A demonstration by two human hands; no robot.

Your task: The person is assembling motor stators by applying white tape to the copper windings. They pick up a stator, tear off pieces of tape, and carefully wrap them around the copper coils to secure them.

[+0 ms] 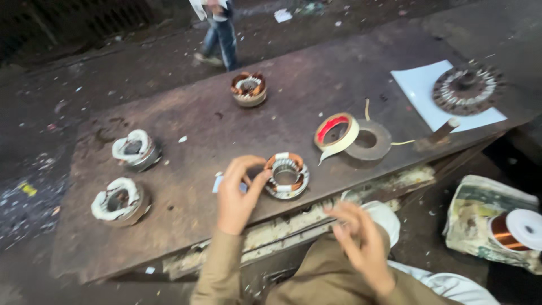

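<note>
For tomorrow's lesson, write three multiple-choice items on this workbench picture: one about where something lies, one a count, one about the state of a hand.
1. Where does the tape roll lie?
A. leaning on a dark flat ring
B. on the white sheet
C. on the floor

2. How many wound motor stators are on the bench?
A. two
B. four
C. six

3. What is the left hand doing?
A. lying flat on the bench
B. holding the tape roll
C. fingers curled at the rim of the nearest stator

Answers:
1 A, the roll rests against the ring right of centre.
2 B, two white-wrapped stators at the left, one at the back, one by the hand.
3 C, its fingertips meet the stator's edge; the right hand is blurred, off the bench.
</note>
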